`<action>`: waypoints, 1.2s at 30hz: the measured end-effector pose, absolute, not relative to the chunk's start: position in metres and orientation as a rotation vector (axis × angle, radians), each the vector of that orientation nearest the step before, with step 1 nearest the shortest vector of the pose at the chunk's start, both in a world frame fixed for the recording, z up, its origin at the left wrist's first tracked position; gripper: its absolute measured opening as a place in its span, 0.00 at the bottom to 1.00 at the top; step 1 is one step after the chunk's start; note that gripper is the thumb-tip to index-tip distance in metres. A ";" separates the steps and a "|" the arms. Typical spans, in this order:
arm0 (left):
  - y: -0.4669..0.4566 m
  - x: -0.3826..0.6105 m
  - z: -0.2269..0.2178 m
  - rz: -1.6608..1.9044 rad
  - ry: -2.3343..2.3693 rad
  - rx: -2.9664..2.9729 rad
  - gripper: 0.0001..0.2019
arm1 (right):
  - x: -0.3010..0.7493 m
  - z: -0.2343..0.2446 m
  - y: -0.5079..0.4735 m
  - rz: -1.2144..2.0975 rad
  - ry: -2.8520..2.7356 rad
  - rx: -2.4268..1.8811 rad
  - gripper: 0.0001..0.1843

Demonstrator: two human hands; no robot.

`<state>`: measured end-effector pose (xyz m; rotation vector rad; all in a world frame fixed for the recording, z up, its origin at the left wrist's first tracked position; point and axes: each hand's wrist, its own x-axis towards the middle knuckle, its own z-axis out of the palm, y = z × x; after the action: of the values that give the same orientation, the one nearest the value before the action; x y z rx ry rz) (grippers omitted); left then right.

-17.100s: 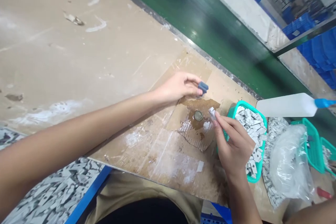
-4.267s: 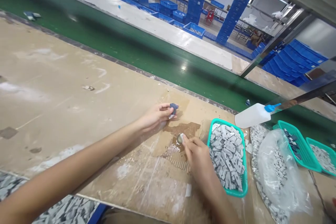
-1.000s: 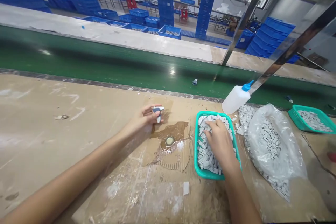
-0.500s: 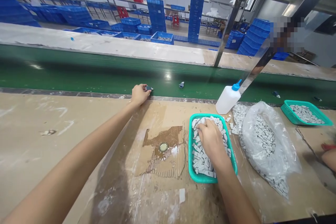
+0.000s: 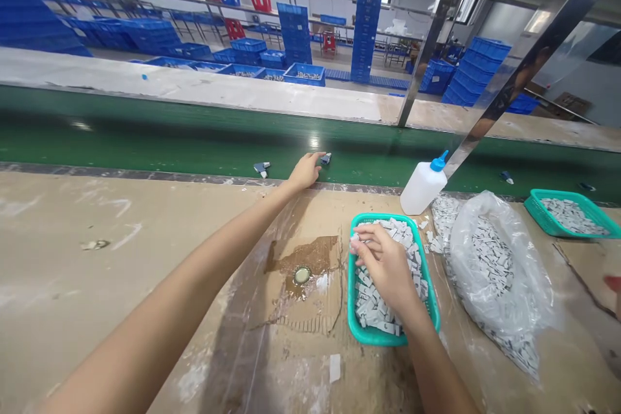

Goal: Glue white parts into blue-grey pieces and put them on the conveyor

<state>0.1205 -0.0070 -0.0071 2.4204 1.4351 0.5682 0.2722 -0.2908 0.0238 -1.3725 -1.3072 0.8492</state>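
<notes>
Since half a second ago the left grip (image 5: 305, 171) has let go of the dropped blue part (image 5: 262, 168) it carried to the belt. That part now lies alone on the green belt (image 5: 194, 142), far off to the left of the teal basket (image 5: 350, 301), and the grip has shifted rightward along the belt's edge. It is released now, fingers loosely stretched, with the fingertips (image 5: 317, 158) just beside a second blue part (image 5: 326, 158) on the belt; whether they touch it I cannot tell.

The right grip (image 5: 385, 265) has risen from lying flat among the pieces and is grasping one pale piece (image 5: 356, 242) between thumb and fingers, above the basket's left rim near its far corner.

The basket is heaped with grey pieces (image 5: 376, 310). Just left of it lies a cardboard sheet (image 5: 291, 317) with a wet brown patch (image 5: 313, 251) and a small round cap (image 5: 302, 275) set in it. Behind the basket's far right corner a white bottle (image 5: 421, 191) with a blue tip leans at the belt's edge. Right of the basket sits a clear bag (image 5: 490, 265) holding more grey pieces, with loose ones scattered between. Well beyond the bag is a second basket (image 5: 533, 213). All of this rests on the table (image 5: 72, 259). Past the belt stand stacks of blue crates (image 5: 295, 32).
</notes>
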 end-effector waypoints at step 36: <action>-0.199 0.027 -0.015 1.006 0.799 0.701 0.22 | 0.217 0.020 -0.308 0.723 -1.627 -1.491 0.13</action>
<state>0.0268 -0.1994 -0.0151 0.7009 0.7991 1.0064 0.2169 -0.3077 0.0196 -1.4912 -1.6274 0.7228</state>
